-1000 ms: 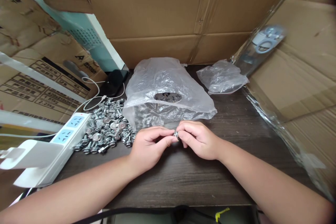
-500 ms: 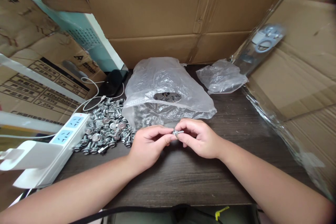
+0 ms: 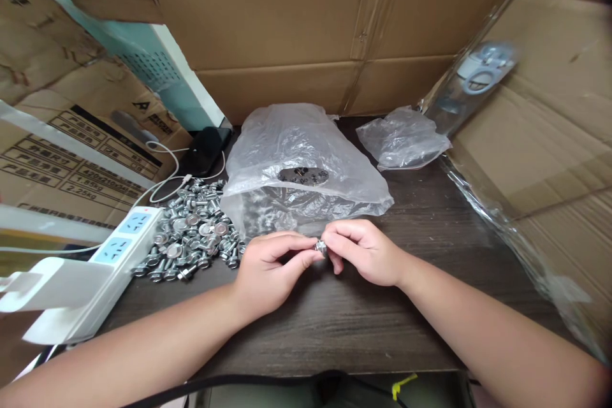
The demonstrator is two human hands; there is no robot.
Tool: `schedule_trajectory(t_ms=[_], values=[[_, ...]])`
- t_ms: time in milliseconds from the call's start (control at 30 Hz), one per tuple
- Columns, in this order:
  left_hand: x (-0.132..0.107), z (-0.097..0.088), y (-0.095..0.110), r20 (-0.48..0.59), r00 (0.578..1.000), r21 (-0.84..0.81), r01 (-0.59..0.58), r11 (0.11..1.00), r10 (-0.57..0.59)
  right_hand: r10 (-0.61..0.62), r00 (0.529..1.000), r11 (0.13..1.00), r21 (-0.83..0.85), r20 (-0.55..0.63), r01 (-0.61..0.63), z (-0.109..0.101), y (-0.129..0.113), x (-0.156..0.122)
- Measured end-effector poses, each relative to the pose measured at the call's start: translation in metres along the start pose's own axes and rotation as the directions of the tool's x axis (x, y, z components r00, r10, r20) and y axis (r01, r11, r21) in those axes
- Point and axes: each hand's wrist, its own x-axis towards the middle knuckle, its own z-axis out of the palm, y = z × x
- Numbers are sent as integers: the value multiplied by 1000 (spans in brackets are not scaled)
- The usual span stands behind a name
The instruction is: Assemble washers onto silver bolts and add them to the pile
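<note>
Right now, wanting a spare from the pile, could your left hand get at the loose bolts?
Probably yes: the left hand lies right beside the pile of flange bolts with nothing between, though it is pinching a bolt with the right hand.

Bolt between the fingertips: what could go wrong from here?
The bolt, pinched between the left hand and right hand, is small and might slip onto the dark tabletop and roll away. The loose bolts lie right beside the power strip, so one could perhaps get knocked into its open sockets.
</note>
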Motion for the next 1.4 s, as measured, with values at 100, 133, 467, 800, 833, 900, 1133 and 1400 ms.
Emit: schedule_trajectory(t_ms=[100,133,467,800,833,900,1133,1400], values=[[0,0,0,-12,995,-32,101,994,-101,17,1000,994,108,-22,-14,1,1,-1],[-1,0,-1,-11,991,-45,134,990,-135,16,1000,990,142,-19,-14,2,2,-2],[-4,-2,-4,12,996,-17,89,996,-89,23,999,994,112,-23,-20,3,-1,-1],[-2,-2,-4,13,1000,15,-12,1000,12,42,999,996,85,-20,-40,3,-3,-2],[-2,-1,-4,14,1000,15,1,1000,-1,40,999,996,76,-27,-38,4,-3,-2],[-2,-1,-5,11,1000,11,18,1000,-18,41,999,997,69,-34,-39,4,-3,-2],[-3,-1,-5,2,1000,11,25,1000,-25,45,998,996,84,-41,-41,4,-2,-1],[-5,-2,-5,2,999,13,35,999,-35,44,997,997,68,-56,-40,5,-3,-2]])
